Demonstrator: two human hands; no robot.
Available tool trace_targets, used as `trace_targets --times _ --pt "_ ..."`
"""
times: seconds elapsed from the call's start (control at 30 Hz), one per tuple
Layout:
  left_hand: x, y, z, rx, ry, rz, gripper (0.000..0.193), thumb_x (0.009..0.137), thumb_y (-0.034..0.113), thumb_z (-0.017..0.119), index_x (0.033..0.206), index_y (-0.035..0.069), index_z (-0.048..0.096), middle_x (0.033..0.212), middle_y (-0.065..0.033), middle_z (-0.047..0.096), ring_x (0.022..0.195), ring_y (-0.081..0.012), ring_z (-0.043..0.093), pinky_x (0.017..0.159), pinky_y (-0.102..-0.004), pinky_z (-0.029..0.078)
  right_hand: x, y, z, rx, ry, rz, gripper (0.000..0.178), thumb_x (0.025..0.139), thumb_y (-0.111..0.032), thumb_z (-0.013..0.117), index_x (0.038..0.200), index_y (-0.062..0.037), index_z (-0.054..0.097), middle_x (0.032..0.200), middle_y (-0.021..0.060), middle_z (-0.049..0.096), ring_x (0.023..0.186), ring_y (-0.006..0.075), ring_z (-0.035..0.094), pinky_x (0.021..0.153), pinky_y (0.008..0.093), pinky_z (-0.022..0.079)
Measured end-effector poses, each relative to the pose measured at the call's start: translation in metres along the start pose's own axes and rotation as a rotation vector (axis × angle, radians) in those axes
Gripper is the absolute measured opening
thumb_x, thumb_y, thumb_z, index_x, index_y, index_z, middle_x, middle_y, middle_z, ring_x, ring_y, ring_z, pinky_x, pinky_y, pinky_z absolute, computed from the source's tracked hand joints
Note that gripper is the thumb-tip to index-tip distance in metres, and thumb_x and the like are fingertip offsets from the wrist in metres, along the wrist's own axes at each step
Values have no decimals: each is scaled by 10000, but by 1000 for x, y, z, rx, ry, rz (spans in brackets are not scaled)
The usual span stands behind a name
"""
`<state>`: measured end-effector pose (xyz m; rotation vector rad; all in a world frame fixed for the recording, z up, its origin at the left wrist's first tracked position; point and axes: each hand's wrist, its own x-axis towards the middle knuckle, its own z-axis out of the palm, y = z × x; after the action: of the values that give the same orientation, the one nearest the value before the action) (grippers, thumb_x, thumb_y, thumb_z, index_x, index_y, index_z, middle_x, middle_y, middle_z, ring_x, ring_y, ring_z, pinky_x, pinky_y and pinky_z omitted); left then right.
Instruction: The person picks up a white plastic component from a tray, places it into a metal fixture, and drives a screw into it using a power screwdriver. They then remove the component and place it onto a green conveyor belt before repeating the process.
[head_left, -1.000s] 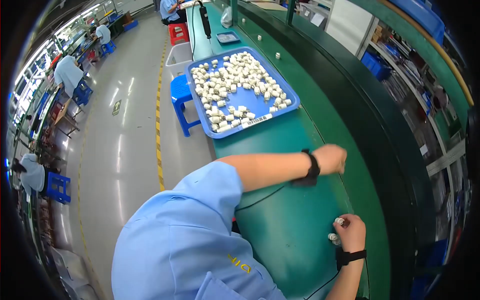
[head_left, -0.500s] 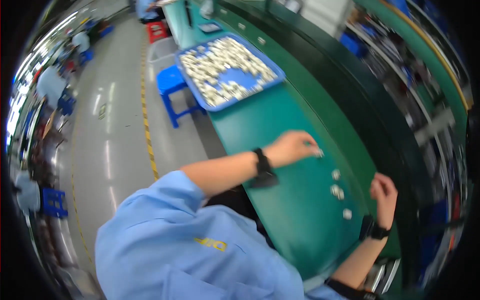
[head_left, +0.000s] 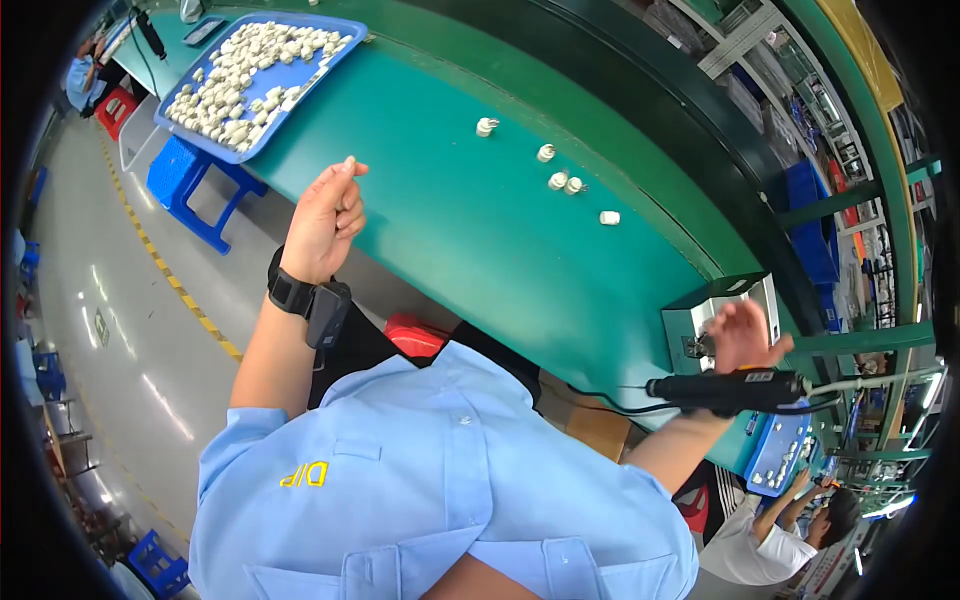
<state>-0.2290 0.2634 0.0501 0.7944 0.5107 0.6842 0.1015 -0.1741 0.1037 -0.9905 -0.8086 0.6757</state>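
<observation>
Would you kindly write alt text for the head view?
A person in a blue shirt holds a black power tool in the right hand and raises the loosely curled left hand over a green bench bearing five small white parts and a blue tray.

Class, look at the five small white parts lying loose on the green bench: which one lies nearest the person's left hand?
The leftmost loose part. It sits apart from the other four, closest to the raised left hand.

Black screwdriver (head_left: 722, 387): slim powered tool, lying near-level at right, tip pointing left, cable trailing from both ends, gripped by right hand (head_left: 738, 345) just beside grey box. Five small white parts (head_left: 558, 180): loose on green bench, scattered row, far centre.
</observation>
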Motion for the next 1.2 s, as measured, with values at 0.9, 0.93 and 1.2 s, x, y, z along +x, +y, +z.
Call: trace_targets --times 0.9,0.93,1.2 --pt "-113 262 -298 -1047 625 261 114 952 77 525 999 -27 533 977 -129 577 886 -208 590 788 -289 522 323 156 584 -758 -488 -14 343 799 50 637 1135 -4 591 955 88 631 769 191 631 719 283 528" --pt "-147 274 -307 -1057 691 297 116 943 53 526 1013 -39 530 999 -138 582 929 -229 603 834 -309 534 331 153 626 -758 -679 -17 314 797 51 639 1105 3 605 925 83 632 789 174 633 719 284 526" --pt "-275 431 -335 -815 1192 613 113 960 44 525 1032 -43 528 1020 -128 575 917 -223 616 880 -287 552 356 176 848 -543 -1341 189 256 832 -34 671 1086 -35 645 886 85 649 793 184 652 709 278 528"
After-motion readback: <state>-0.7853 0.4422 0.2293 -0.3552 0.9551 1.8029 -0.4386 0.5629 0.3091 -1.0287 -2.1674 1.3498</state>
